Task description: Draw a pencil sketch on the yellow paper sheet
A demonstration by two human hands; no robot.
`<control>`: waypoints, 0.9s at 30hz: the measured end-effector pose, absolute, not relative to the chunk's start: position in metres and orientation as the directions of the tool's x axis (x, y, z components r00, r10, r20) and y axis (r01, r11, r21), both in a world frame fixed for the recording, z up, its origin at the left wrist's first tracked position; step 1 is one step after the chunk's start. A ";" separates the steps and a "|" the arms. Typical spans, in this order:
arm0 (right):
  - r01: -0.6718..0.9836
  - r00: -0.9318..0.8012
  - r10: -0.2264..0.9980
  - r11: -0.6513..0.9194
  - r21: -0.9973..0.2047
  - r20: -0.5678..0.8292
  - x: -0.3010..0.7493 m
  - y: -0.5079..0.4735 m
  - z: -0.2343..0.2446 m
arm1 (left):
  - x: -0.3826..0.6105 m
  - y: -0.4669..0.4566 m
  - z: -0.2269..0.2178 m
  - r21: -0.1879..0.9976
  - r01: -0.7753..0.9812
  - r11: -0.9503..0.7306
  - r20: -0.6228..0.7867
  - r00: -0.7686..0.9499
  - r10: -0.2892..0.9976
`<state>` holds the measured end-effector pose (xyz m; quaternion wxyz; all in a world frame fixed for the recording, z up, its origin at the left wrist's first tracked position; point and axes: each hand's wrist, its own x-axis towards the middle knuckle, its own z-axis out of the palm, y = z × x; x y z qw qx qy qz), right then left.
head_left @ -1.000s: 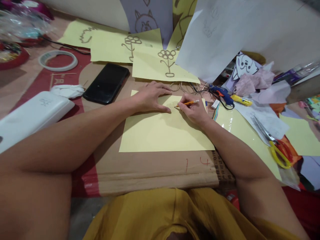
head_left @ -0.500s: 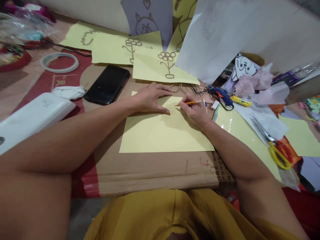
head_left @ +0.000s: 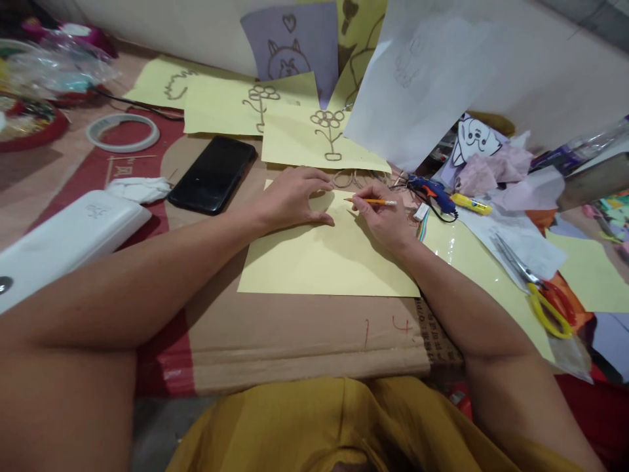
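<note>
A blank pale yellow sheet (head_left: 324, 259) lies on a flat piece of brown cardboard (head_left: 295, 334) in front of me. My left hand (head_left: 292, 196) rests flat on the sheet's upper left part, fingers stretched out. My right hand (head_left: 383, 216) is closed around an orange pencil (head_left: 371, 201), whose tip touches the sheet's upper edge just right of my left fingers. Both forearms reach in from the bottom corners.
A black phone (head_left: 213, 174), a white case (head_left: 63, 236) and a tape ring (head_left: 122, 131) lie left. Yellow sheets with flower drawings (head_left: 324, 134) lie beyond. To the right are a blue glue gun (head_left: 432, 190), yellow-handled scissors (head_left: 540, 295), a large white sheet (head_left: 422, 85) and paper scraps.
The pencil tip has moved a little up the sheet toward its top edge. The view has tilted slightly; the left hand stays in place.
</note>
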<state>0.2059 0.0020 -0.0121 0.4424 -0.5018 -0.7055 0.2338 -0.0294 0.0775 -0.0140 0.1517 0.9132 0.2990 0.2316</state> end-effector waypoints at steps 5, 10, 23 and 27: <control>0.552 -0.045 0.912 0.364 -0.750 0.409 0.206 0.002 -0.011 | -0.026 0.071 -0.017 0.401 0.452 -0.797 0.403 0.694 0.596; 0.597 -0.049 0.914 0.349 -0.722 0.402 0.207 0.003 -0.013 | -0.024 0.066 -0.016 0.386 0.446 -0.807 0.366 0.730 0.578; 0.661 -0.050 0.923 0.317 -0.681 0.382 0.205 0.003 -0.012 | -0.023 0.068 -0.017 0.406 0.455 -0.792 0.359 0.718 0.596; 0.659 -0.051 0.923 0.318 -0.682 0.381 0.205 0.003 -0.014 | -0.024 0.069 -0.018 0.414 0.454 -0.789 0.355 0.718 0.599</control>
